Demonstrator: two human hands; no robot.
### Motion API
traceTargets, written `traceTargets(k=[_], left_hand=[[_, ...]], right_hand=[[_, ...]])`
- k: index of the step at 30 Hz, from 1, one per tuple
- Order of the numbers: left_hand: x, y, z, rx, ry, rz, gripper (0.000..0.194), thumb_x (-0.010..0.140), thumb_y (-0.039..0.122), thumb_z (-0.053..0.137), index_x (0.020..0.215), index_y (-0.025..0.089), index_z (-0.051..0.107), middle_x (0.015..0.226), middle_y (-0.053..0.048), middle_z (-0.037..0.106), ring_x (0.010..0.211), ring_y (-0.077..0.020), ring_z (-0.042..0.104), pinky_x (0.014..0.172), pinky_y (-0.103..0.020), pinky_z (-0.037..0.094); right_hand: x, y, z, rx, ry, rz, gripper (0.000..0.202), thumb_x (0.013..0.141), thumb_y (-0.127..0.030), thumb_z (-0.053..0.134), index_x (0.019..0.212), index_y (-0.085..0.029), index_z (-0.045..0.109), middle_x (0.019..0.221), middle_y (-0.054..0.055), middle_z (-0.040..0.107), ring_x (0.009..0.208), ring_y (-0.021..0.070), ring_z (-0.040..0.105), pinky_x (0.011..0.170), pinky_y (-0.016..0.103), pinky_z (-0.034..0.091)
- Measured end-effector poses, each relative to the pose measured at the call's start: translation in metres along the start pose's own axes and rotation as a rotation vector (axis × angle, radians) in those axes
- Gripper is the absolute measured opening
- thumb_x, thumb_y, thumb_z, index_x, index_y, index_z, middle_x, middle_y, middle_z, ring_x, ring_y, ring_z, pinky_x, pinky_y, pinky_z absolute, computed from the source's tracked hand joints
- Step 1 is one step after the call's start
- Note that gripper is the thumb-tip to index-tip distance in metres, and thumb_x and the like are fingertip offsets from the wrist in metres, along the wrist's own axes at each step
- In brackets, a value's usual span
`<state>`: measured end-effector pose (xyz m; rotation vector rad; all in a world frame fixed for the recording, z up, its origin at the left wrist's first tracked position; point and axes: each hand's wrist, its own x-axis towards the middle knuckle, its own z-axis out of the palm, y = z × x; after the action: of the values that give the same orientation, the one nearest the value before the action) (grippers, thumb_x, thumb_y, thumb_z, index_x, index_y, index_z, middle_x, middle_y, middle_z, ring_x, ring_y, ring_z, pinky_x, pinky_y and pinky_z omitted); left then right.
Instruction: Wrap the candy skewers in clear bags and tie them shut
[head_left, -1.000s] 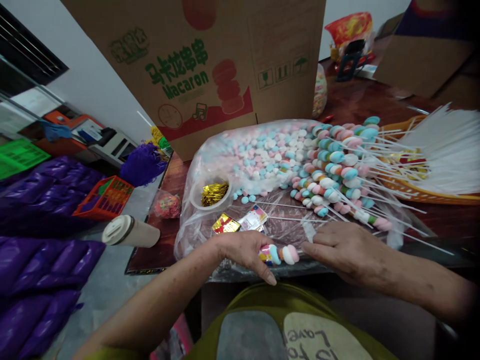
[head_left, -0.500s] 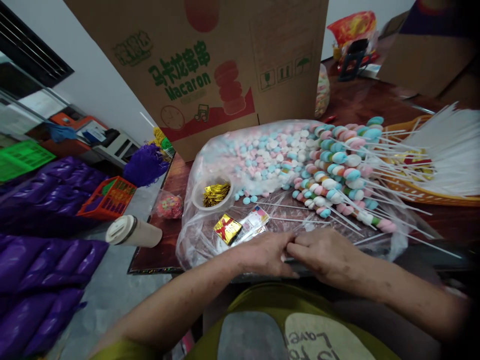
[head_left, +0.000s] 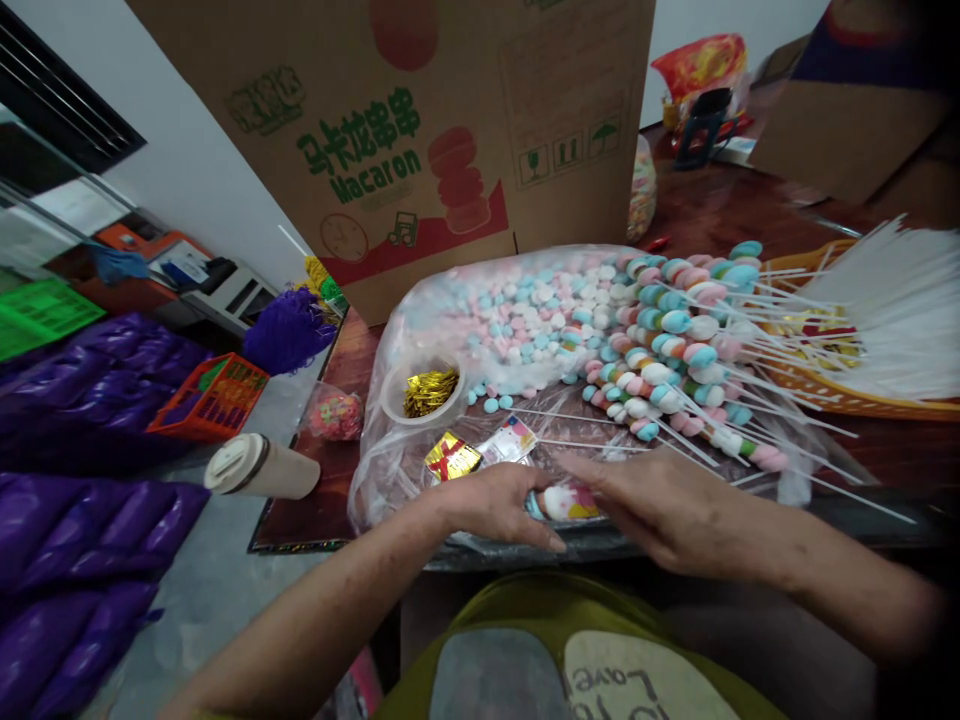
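Between my two hands at the table's front edge lies a wrapped candy skewer (head_left: 568, 502) with blue and white pieces and a printed wrapper. My left hand (head_left: 504, 505) has its fingers around the blue end. My right hand (head_left: 651, 500) is at the other end, fingers stretched out and slightly blurred over the wrapper. Beyond them, candy skewers (head_left: 675, 350) are piled on the plastic bag, beside loose pastel candies (head_left: 532, 310). A tub (head_left: 390, 388) holds gold twist ties (head_left: 430, 392). Gold labels (head_left: 452, 456) and a printed wrapper (head_left: 510, 438) lie nearer.
A tall cardboard box (head_left: 450, 130) stands behind the candies. An orange basket (head_left: 862, 398) with white sticks (head_left: 907, 300) is on the right. A cup (head_left: 262, 468) and a small candy bag (head_left: 335, 414) are on the left.
My hands have moved apart, and the candy skewer shows between them. My right hand's fingers have straightened. The view has shifted slightly.
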<state>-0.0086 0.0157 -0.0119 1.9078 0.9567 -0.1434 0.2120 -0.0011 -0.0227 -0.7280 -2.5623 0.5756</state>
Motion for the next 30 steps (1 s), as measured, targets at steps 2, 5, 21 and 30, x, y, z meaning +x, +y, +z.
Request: traceTargets(k=[2,5,21,30], left_hand=[[0.006,0.003,0.008,-0.019,0.035,0.054,0.045,0.062,0.034,0.070,0.103,0.018,0.061,0.092,-0.003,0.064,0.082,-0.0186,0.056,0.073,-0.025,0.042],[0.006,0.001,0.013,-0.120,0.104,-0.024,0.042,0.061,0.037,0.071,0.097,0.017,0.063,0.079,-0.001,0.063,0.071,-0.0159,0.055,0.064,-0.023,0.042],[-0.004,-0.012,0.017,-0.359,0.237,-0.002,0.058,0.068,0.043,0.065,0.117,0.018,0.049,0.083,-0.002,0.059,0.065,-0.0119,0.049,0.057,-0.021,0.038],[-0.032,-0.010,0.026,-0.681,0.057,-0.168,0.038,0.083,0.054,0.041,0.094,0.018,0.048,0.072,0.001,0.056,0.046,-0.0055,0.049,0.042,-0.015,0.032]], right_hand=[[0.006,-0.003,0.005,-0.007,-0.019,-0.038,0.061,0.079,-0.010,0.043,0.137,-0.017,0.028,0.094,0.008,0.067,0.079,0.0187,0.062,0.066,0.028,0.045],[0.008,0.002,0.001,-0.031,0.093,-0.023,0.055,0.084,-0.015,0.042,0.137,-0.013,0.028,0.104,0.013,0.063,0.090,0.0201,0.059,0.074,0.030,0.045],[0.029,0.011,0.024,0.231,0.017,0.177,0.024,0.087,-0.020,0.038,0.104,-0.015,0.054,0.089,0.008,0.064,0.078,0.0168,0.057,0.070,0.028,0.043],[0.029,0.013,0.016,0.177,0.087,0.138,0.037,0.089,-0.023,0.037,0.125,-0.018,0.045,0.107,0.010,0.062,0.095,0.0188,0.058,0.082,0.032,0.044]])
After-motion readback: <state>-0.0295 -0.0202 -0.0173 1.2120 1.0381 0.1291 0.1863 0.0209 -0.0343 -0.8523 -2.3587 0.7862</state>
